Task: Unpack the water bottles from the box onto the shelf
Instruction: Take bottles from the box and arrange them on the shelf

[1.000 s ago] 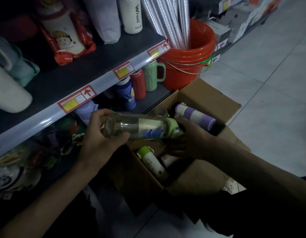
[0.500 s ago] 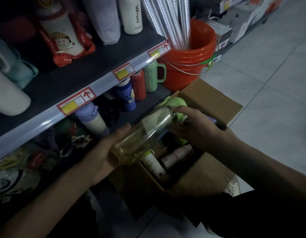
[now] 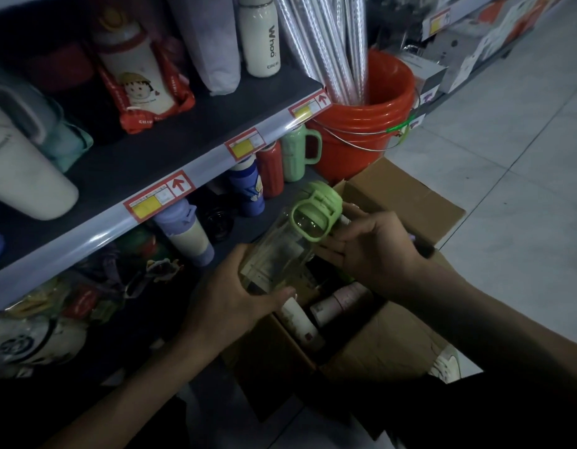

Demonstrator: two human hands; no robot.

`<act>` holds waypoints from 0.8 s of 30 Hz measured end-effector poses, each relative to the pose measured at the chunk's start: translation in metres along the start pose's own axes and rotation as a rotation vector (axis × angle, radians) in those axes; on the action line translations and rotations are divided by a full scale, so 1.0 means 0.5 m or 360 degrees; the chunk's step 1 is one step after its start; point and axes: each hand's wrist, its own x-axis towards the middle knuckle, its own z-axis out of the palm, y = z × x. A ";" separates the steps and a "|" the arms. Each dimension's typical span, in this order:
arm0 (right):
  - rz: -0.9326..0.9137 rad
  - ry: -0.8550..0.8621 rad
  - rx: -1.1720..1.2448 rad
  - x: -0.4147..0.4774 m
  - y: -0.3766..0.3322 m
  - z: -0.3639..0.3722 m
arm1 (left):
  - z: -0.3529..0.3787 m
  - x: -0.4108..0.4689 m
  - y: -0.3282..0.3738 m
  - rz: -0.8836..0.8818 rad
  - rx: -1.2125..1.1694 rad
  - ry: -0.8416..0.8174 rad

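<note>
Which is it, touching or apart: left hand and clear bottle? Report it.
Touching. The head view shows the left hand gripping the clear bottle at its base, thumb curled under it.

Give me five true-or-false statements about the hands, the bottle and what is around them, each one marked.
1. The left hand and the right hand both hold the clear plastic bottle with a green lid. True.
2. The brown cardboard box is empty. False: a white bottle and others lie in it.
3. The orange plastic bucket holds silver tubes. True.
4. The clear bottle lies inside the box. False: it is held tilted above it.
5. The green handled mug sits on the upper shelf. False: it stands on the lower shelf, beside a red bottle.
</note>
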 end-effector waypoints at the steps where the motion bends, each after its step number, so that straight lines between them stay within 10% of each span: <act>1: 0.0001 0.0003 0.0000 -0.003 0.002 0.003 | -0.001 -0.002 -0.002 0.0035 0.0092 0.0063; 7: -0.0007 0.0187 -0.0052 0.003 0.000 0.012 | -0.010 0.006 -0.003 -0.0154 -0.0198 -0.0074; 16: -0.0040 0.0200 -0.0236 0.032 0.011 0.060 | -0.067 0.011 0.041 -0.0646 -0.1610 -0.0142; 24: 0.0198 -0.0019 -0.0640 0.028 0.059 0.135 | -0.090 0.018 0.062 -0.0509 -0.1729 -0.0040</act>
